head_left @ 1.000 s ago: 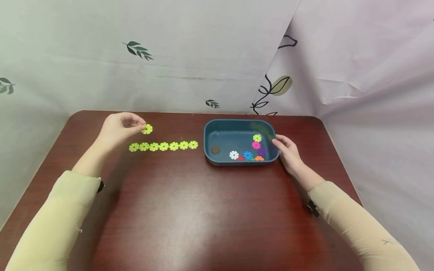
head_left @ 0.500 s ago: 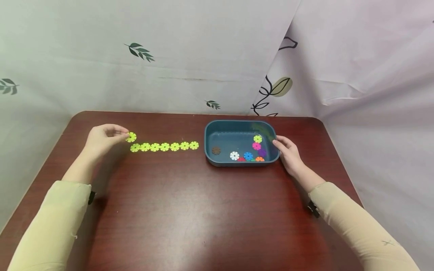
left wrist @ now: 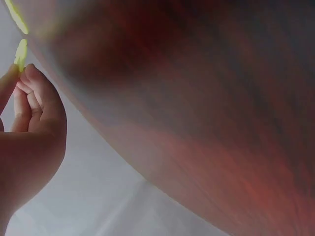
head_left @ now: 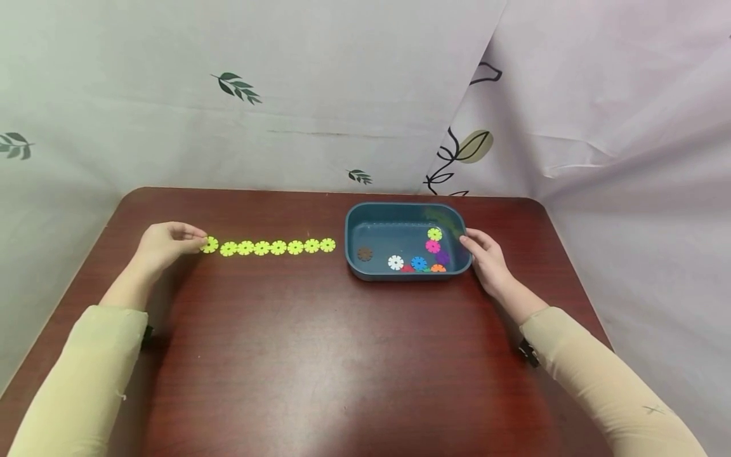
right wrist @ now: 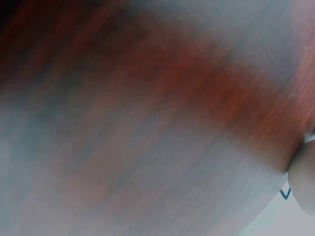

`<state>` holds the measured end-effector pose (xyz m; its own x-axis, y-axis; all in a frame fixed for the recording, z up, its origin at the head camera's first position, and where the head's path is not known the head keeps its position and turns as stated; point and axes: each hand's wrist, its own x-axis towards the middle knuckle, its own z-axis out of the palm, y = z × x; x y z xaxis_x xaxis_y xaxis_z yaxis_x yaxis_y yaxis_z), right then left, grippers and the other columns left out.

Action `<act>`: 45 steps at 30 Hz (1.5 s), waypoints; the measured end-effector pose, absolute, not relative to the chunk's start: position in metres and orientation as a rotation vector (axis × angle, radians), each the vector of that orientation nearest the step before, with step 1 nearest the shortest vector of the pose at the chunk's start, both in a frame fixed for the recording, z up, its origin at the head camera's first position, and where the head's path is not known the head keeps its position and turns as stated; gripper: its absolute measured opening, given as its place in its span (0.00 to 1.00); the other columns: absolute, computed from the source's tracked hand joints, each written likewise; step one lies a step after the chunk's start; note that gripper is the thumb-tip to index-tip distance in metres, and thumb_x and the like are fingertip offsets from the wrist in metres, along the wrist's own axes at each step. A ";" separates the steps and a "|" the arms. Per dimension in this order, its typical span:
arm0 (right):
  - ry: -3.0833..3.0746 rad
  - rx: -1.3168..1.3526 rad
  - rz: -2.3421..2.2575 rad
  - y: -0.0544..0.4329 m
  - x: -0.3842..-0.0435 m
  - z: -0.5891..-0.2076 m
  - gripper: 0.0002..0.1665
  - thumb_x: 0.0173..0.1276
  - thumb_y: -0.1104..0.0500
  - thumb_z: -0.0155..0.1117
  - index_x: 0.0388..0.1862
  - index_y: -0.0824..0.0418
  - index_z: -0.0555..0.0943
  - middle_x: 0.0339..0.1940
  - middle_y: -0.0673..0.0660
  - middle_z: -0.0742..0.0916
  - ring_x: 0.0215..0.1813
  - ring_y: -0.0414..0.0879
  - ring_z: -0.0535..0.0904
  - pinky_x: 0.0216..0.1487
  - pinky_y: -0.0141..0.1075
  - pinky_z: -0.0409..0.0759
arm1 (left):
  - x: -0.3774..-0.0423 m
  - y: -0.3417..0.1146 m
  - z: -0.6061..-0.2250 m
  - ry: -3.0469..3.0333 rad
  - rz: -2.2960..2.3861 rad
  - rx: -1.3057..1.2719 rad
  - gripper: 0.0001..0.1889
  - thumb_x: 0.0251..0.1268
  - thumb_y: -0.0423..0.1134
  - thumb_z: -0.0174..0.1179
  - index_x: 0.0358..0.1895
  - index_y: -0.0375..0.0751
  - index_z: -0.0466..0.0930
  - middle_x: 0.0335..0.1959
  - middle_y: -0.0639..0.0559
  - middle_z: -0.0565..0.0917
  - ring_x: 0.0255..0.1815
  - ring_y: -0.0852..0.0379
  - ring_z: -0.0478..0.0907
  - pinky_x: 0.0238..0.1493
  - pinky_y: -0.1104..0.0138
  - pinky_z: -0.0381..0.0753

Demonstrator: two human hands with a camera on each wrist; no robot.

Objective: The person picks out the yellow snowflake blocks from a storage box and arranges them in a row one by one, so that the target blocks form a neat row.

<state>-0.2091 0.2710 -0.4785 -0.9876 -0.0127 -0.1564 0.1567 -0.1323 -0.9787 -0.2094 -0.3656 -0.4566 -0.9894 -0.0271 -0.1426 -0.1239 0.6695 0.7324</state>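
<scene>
My left hand (head_left: 162, 249) pinches a yellow-green snowflake disc (head_left: 210, 244) between thumb and fingertips at the left end of a row. A narrow gap parts that disc from the row of several matching yellow-green discs (head_left: 261, 248) on the table. In the left wrist view the pinched disc (left wrist: 20, 54) appears edge-on. My right hand (head_left: 487, 260) grips the right wall of a dark blue tray (head_left: 351, 270), thumb over the rim. Only a sliver of that hand (right wrist: 302, 177) enters the right wrist view, without the tray.
Inside the tray lie loose discs: a brown disc (head_left: 364, 254), a white disc (head_left: 395, 262), a blue disc (head_left: 419, 263), a pink disc (head_left: 433, 246) and several more. The reddish-brown table (head_left: 297, 355) ends at a patterned curtain (head_left: 297, 95).
The left hand has carried its disc left and toward the near side, from behind the row to its left end. The right hand stays on the tray.
</scene>
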 end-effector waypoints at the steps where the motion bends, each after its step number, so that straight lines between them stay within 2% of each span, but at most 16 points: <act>1: 1.987 0.166 -2.278 0.271 -0.209 -0.478 0.07 0.82 0.61 0.61 0.53 0.54 0.83 0.46 0.44 0.88 0.47 0.35 0.85 0.51 0.25 0.85 | -0.210 -0.367 -0.457 2.769 1.200 -0.117 0.20 0.73 0.42 0.69 0.55 0.25 0.84 0.26 0.79 0.83 0.32 0.80 0.77 0.37 0.80 0.73; 8: 1.986 0.165 -2.280 0.271 -0.209 -0.478 0.08 0.82 0.61 0.61 0.54 0.56 0.82 0.46 0.44 0.88 0.47 0.34 0.85 0.51 0.25 0.85 | -0.212 -0.372 -0.457 2.814 1.049 -0.083 0.19 0.73 0.43 0.68 0.52 0.28 0.87 0.30 0.69 0.87 0.31 0.80 0.75 0.37 0.78 0.73; 16: 1.996 0.183 -2.286 0.271 -0.209 -0.477 0.07 0.82 0.62 0.60 0.54 0.56 0.82 0.46 0.44 0.87 0.46 0.33 0.85 0.50 0.24 0.85 | -0.219 -0.371 -0.458 2.884 0.892 -0.011 0.17 0.72 0.46 0.69 0.46 0.31 0.89 0.33 0.50 0.91 0.32 0.73 0.75 0.40 0.69 0.74; 23: 2.010 0.189 -2.278 0.271 -0.210 -0.478 0.07 0.82 0.61 0.61 0.54 0.55 0.82 0.46 0.44 0.87 0.46 0.34 0.86 0.50 0.24 0.85 | -0.225 -0.370 -0.461 2.890 0.860 -0.003 0.16 0.72 0.45 0.70 0.44 0.32 0.89 0.33 0.49 0.91 0.37 0.63 0.78 0.42 0.64 0.75; 31: 2.012 0.189 -2.270 0.271 -0.211 -0.478 0.07 0.82 0.61 0.61 0.54 0.56 0.82 0.45 0.43 0.87 0.46 0.33 0.86 0.51 0.24 0.85 | -0.226 -0.370 -0.463 2.887 0.871 0.006 0.17 0.72 0.45 0.70 0.45 0.31 0.89 0.33 0.48 0.91 0.35 0.66 0.77 0.42 0.66 0.75; 35: 2.007 0.194 -2.267 0.271 -0.211 -0.477 0.07 0.82 0.61 0.61 0.54 0.55 0.81 0.46 0.43 0.87 0.45 0.33 0.86 0.51 0.24 0.85 | -0.225 -0.372 -0.464 2.862 0.900 -0.009 0.18 0.72 0.46 0.69 0.47 0.31 0.89 0.33 0.51 0.91 0.34 0.70 0.77 0.40 0.69 0.75; 39: 2.017 0.194 -2.251 0.271 -0.211 -0.476 0.08 0.82 0.60 0.61 0.55 0.56 0.81 0.47 0.44 0.87 0.46 0.33 0.86 0.51 0.24 0.85 | -0.225 -0.375 -0.464 2.811 0.981 -0.033 0.19 0.74 0.46 0.68 0.50 0.30 0.88 0.32 0.63 0.89 0.31 0.75 0.77 0.37 0.76 0.75; 45: 2.023 0.197 -2.240 0.271 -0.209 -0.476 0.09 0.82 0.60 0.61 0.56 0.57 0.80 0.47 0.44 0.87 0.47 0.33 0.85 0.51 0.24 0.85 | -0.223 -0.375 -0.461 2.705 1.147 -0.062 0.21 0.76 0.47 0.66 0.57 0.29 0.84 0.32 0.77 0.84 0.35 0.77 0.78 0.38 0.77 0.76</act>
